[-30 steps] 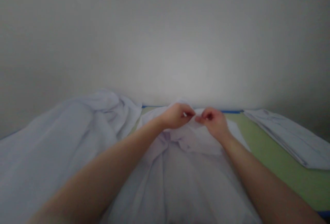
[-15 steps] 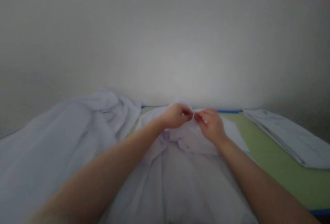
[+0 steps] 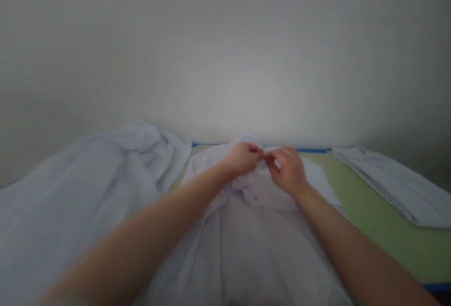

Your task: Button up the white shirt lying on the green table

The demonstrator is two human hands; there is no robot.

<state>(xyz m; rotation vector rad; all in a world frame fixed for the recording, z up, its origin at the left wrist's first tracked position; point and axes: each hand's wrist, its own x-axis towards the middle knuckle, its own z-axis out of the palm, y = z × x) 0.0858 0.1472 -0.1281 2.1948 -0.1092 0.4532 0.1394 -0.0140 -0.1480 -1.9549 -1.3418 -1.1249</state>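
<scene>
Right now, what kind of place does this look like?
Probably a garment folding or laundry workstation: a green table against a bare wall, a heap of white cloth, a folded white stack, a white shirt.

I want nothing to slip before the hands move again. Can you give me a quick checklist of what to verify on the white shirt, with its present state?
1. Left hand pinching the shirt near the collar: ok.
2. Right hand pinching the same spot, fingertips meeting the left's: ok.
3. Button or fastening between the fingers: cannot tell, too blurred.
4. Shirt body flat on the green table: not ok, it is creased.
5. Heap of white cloth apart from the shirt: cannot tell.
6. Folded pile clear of the arms: ok.
</scene>
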